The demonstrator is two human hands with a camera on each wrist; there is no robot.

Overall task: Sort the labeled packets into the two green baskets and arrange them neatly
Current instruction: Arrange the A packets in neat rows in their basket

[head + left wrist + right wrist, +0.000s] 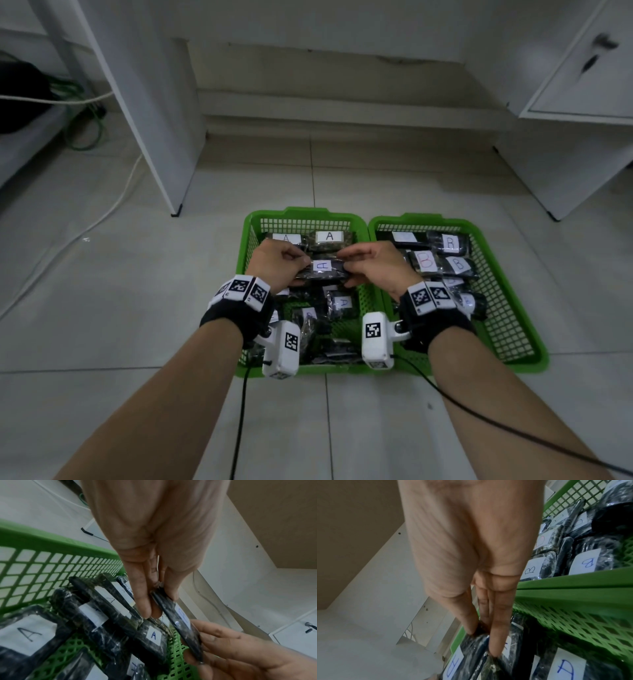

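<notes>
Two green baskets stand side by side on the floor. The left basket holds black packets labeled A and the right basket holds packets labeled B. Both hands hold one black packet with a white A label level above the left basket. My left hand pinches its left end and my right hand pinches its right end. In the left wrist view the left hand grips the packet's edge. In the right wrist view the right hand pinches the packet's end, with B packets behind.
A white cabinet stands behind the baskets at the left, another at the right. A white cable and green cables lie on the tiled floor at the left. A low step runs along the back.
</notes>
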